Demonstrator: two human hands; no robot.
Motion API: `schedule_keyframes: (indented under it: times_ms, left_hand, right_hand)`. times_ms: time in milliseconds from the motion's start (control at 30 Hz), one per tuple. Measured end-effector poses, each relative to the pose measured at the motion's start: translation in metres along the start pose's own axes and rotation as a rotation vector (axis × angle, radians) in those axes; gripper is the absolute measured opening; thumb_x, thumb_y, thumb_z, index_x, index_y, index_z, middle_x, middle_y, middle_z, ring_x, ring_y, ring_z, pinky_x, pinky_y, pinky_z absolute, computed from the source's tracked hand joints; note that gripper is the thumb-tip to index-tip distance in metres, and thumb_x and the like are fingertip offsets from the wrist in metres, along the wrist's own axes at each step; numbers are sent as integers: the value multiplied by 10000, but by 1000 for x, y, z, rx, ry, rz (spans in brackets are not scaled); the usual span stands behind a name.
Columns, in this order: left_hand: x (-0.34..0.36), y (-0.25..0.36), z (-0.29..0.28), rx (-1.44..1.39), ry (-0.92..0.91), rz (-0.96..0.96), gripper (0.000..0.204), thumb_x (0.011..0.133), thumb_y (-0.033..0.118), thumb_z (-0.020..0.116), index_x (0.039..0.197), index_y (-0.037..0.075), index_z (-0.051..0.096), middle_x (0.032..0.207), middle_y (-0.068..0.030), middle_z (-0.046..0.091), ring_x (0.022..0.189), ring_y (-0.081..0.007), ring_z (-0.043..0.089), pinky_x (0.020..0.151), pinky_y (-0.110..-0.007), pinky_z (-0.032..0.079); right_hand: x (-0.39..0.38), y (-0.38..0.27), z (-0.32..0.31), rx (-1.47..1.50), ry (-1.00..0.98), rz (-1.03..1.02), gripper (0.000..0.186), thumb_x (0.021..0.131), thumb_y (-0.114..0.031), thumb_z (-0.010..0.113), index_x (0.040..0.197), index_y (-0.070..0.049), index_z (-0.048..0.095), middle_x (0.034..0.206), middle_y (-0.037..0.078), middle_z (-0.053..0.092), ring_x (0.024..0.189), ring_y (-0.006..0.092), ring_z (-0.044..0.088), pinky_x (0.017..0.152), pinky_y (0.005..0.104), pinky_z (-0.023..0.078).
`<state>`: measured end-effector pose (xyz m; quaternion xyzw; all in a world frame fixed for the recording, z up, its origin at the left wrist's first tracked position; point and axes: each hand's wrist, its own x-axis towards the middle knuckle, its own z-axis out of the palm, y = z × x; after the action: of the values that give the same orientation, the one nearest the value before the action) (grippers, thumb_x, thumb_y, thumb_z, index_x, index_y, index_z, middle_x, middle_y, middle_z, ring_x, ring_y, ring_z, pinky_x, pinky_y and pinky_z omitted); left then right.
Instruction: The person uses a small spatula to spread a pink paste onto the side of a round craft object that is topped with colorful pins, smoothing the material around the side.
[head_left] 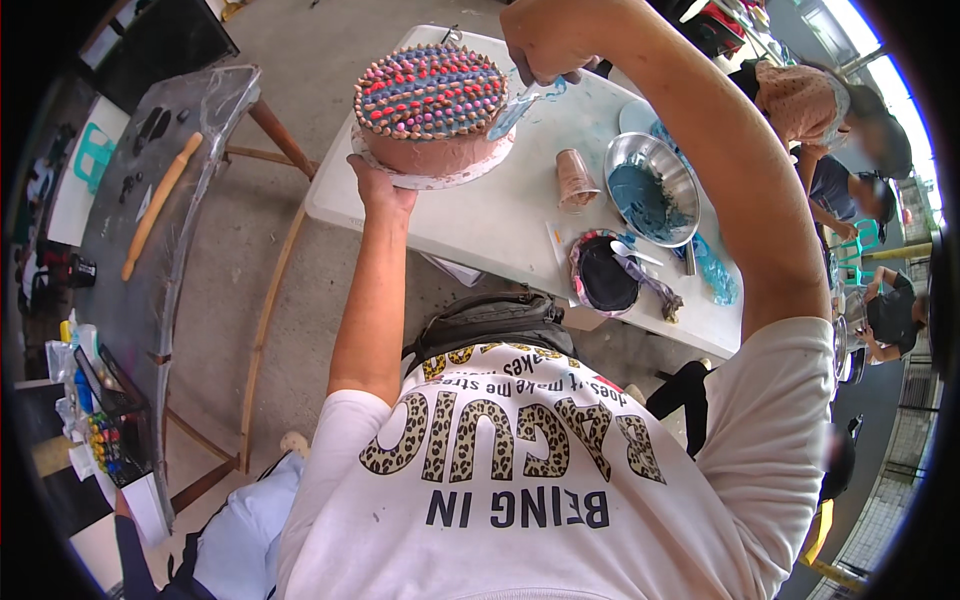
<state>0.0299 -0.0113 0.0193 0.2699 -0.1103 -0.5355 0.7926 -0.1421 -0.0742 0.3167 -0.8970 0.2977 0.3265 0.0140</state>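
Cake [432,105] sits on a round board [440,178], held up at the near-left corner of the white table [490,225]. Top is covered w/ rows of pink, red & blue piped dots; sides are plain pinkish-brown. Left hand [378,188] is under the board's near edge, palm up, fingers closed on the rim. Right hand [545,40] is fisted round a piping bag [520,105] w/ blue icing, tip touching the cake's right rim.

Looks like the piping step, top nearly full, work now at the right edge. Next dot prob needs a steady squeeze, tip kept at the rim, board turned a bit by the left hand so the bare spot comes round.

Further out on the table: paper cup [575,180] on its side, metal bowl [652,190] of blue icing, dark bowl [603,272] w/ spoon. Rolling pin [160,205] on a side table at left.
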Motion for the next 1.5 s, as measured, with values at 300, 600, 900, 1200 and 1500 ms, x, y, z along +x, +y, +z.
schedule_keyframes:
  times_ms: [300, 600, 900, 1200, 1500]
  left_hand:
    - [-6, -6, 11, -4, 29, 45, 681, 986, 565, 41, 1494, 155, 234, 1541, -106, 246, 1419, -317, 252, 1148, -505, 272]
    - [-11, -9, 26, -53, 44, 77, 666, 992, 556, 59, 1490, 151, 239, 1538, -104, 251, 1417, -318, 259, 1149, -495, 276]
    - [-6, -13, 17, -12, 35, 73, 694, 974, 595, 52, 1504, 180, 222, 1555, -100, 219, 1423, -329, 239, 1144, -523, 264]
    - [-8, -12, 20, -16, 100, 42, 677, 988, 566, 59, 1495, 152, 234, 1543, -105, 243, 1418, -312, 257, 1156, -486, 268]
    - [1, -15, 8, -22, 116, 64, 677, 989, 564, 57, 1496, 151, 231, 1544, -106, 239, 1417, -316, 259, 1154, -491, 265]
  right_hand:
    - [15, -28, 44, -113, 248, 145, 163, 700, -25, 631, 828, -40, 730, 770, 131, 704, 715, 262, 695, 570, 369, 540]
    - [25, -49, 51, -114, 439, 158, 226, 705, -8, 655, 907, -61, 741, 944, 137, 708, 902, 293, 687, 712, 379, 553]
    - [36, -36, 38, -176, 371, 216, 242, 696, 16, 646, 885, -90, 754, 851, 116, 717, 835, 255, 700, 641, 367, 549]
    - [23, -17, 18, -101, 348, 110, 202, 716, -95, 663, 898, -48, 737, 905, 169, 709, 875, 301, 695, 705, 399, 545]
    - [-5, -3, 27, -247, 299, -35, 155, 711, -108, 645, 820, -31, 723, 860, 187, 693, 839, 319, 679, 709, 406, 534]
